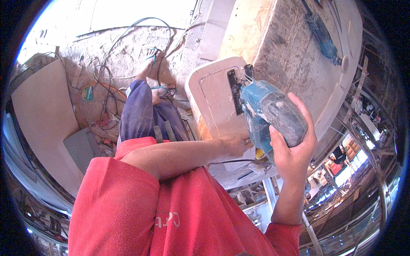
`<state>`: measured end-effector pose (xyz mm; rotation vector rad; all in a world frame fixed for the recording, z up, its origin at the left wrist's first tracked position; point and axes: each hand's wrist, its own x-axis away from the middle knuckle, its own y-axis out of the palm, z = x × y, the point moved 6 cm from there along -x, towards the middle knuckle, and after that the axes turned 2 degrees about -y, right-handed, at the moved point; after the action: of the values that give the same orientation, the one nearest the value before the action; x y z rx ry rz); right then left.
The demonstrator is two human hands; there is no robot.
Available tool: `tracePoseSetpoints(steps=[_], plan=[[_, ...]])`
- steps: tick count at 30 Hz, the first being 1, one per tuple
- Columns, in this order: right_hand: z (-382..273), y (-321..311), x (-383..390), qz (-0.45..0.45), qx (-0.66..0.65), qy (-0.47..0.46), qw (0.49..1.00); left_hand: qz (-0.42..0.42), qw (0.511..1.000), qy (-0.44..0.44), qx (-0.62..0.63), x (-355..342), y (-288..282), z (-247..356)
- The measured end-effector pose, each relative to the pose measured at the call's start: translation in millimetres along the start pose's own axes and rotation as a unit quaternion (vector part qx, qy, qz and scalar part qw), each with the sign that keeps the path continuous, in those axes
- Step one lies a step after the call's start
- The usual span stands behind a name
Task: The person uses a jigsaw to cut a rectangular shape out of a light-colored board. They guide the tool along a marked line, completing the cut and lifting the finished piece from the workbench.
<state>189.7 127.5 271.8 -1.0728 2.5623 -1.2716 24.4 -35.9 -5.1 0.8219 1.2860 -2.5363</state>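
My right hand (294,149) is wrapped round the body of a blue jigsaw (273,111) with a dusty, dark rear housing. The jigsaw's black base plate (235,91) faces a pale wooden panel (209,94) with rounded corners and a thin line running inside its edge. This panel lies over the corner of the workbench. Crossing in front of my body, my left hand (235,146) rests at the panel's near edge, just beside the jigsaw. Its fingers look stretched out, though the tips are partly hidden by the tool.
A blue angle grinder (322,38) lies on the worn workbench (282,42). Loose cables (106,72) loop over the dusty floor near sandalled feet. At the left leans a large curved wooden panel (45,102). Wooden scraps clutter the right side.
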Motion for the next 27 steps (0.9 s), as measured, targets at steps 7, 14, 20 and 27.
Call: tracePoseSetpoints(steps=[7,14,20,27], plan=[[-0.8,-0.3,-0.5,-0.001,0.013,-0.004,1.0,-0.118,0.992,0.039,0.028,-6.2,-2.3,0.8],[-3.3,-0.4,-2.8,-0.006,0.007,-0.005,1.0,0.068,0.997,-0.024,0.011,-20.1,-21.7,-11.3],[-1.1,-0.5,-1.5,0.002,0.018,-0.008,1.0,0.009,0.999,0.011,-0.028,-11.9,-15.0,-4.0],[-0.1,-1.1,-3.0,0.002,0.012,-0.025,1.0,0.016,0.999,0.012,-0.036,-11.9,-26.3,-9.9]])
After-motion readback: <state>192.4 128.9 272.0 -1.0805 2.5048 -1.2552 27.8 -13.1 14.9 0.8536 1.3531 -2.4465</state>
